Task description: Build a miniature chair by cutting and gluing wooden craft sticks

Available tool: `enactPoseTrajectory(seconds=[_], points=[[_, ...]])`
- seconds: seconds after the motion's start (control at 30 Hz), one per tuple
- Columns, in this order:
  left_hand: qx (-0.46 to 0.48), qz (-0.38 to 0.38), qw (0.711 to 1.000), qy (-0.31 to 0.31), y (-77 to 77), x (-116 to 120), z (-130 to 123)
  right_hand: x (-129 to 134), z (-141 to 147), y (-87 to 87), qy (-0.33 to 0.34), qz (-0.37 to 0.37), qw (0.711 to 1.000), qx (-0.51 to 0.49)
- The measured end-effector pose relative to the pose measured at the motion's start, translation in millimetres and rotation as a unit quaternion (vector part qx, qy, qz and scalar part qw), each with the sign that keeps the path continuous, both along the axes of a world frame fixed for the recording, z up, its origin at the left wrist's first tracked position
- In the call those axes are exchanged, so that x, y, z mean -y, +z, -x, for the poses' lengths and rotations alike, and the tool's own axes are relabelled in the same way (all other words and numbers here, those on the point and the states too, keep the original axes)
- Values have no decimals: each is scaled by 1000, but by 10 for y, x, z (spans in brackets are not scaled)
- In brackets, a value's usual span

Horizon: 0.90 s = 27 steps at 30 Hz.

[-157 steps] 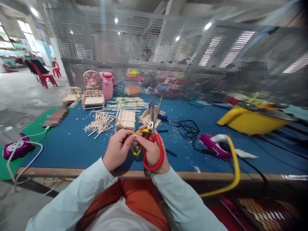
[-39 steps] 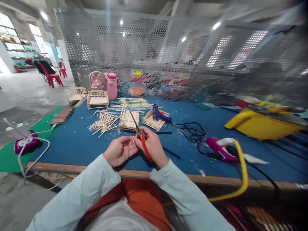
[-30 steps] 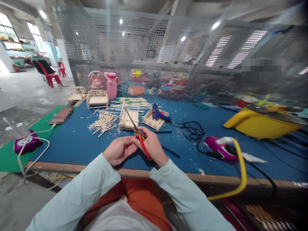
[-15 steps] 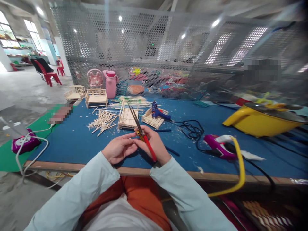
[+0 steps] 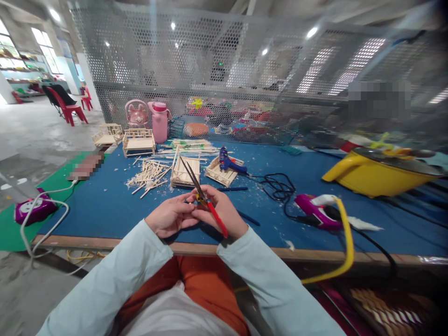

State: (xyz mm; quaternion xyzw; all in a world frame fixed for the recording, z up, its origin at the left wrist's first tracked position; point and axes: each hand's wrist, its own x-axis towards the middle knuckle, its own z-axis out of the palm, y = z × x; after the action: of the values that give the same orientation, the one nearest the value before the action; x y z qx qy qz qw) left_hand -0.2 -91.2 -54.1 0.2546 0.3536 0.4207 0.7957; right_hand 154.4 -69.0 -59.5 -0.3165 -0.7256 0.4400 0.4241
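Note:
My right hand [image 5: 224, 212] is wrapped round long-nosed tweezers or pliers with red handles [image 5: 217, 218], their thin tips pointing up and away to the left. My left hand [image 5: 172, 215] has its fingers curled and meets the right hand's fingertips; whatever lies between them is too small to make out. Just beyond the tips stands a small stick-built frame [image 5: 185, 172]. To its right, a blue glue gun [image 5: 229, 162] rests on another stick frame [image 5: 217, 175]. A pile of loose short sticks [image 5: 150, 175] lies to the left.
Two stick models [image 5: 139, 142] stand at the back left near a pink bottle [image 5: 160, 123]. On the right are a yellow pot [image 5: 371, 175], a purple device [image 5: 317, 212] and black cable [image 5: 278, 184]. A perforated metal screen [image 5: 210, 60] rises behind the table [image 5: 115, 205].
The tool in my right hand has tilted slightly further left, and its tips look a little more apart. The whole view has shifted slightly; both hands stay together.

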Motion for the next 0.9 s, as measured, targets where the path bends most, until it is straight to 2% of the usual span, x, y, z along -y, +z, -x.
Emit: enactPoseTrajectory(seconds=[0.2,0.4,0.57,0.73,0.9], points=[[6,-7,1000,-5,-26,5,3,10,6,34,-14,-36,999,30],[16,-19,1000,-6,-14,20,10,15,27,-3,-50,-48,998,5],[8,-53,997,54,-46,23,-20,2,37,-71,-117,-63,990,-40],[-17,-93,992,83,-99,25,-65,20,66,-89,-113,-95,988,-51],[-46,-98,992,71,-91,27,-71,39,80,-79,-119,-127,984,-35]])
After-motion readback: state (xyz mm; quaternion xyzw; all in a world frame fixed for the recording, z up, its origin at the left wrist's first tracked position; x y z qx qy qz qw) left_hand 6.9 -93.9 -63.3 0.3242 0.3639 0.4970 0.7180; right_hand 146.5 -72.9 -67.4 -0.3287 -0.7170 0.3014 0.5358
